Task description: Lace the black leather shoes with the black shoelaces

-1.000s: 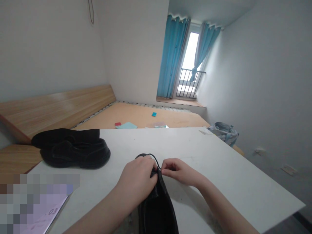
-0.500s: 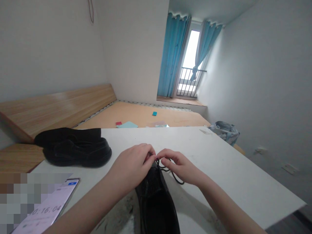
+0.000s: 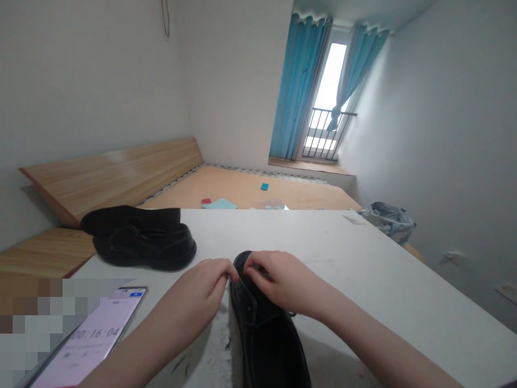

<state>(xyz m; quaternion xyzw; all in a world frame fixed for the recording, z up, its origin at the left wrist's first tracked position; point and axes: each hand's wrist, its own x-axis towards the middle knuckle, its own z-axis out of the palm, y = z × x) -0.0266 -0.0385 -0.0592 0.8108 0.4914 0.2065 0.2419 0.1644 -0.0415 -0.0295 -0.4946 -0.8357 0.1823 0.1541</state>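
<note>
A black lace-up shoe (image 3: 278, 353) lies on the white table in front of me, toe pointing away. My left hand (image 3: 210, 283) is closed in a pinch at the left edge of its lacing flap; whatever sits between those fingertips is hidden. Over the front of the shoe, my right hand (image 3: 283, 283) has thumb and fingers drawn together near the lacing. A short piece of black shoelace (image 3: 293, 313) shows below the right hand, and the rest is covered by it.
A second black shoe (image 3: 149, 245) rests on the table at the left, with a flat black piece (image 3: 121, 215) behind it. Nearer me lies a phone (image 3: 100, 334) with a timer showing. Beyond the table are a bed board (image 3: 315, 194) and a bag-lined bin (image 3: 390, 218).
My hands have moved apart from their meeting point above the toe. The left went to the shoe's left side, the right onto its front. The dangling lace loop is mostly covered, and the view shifted.
</note>
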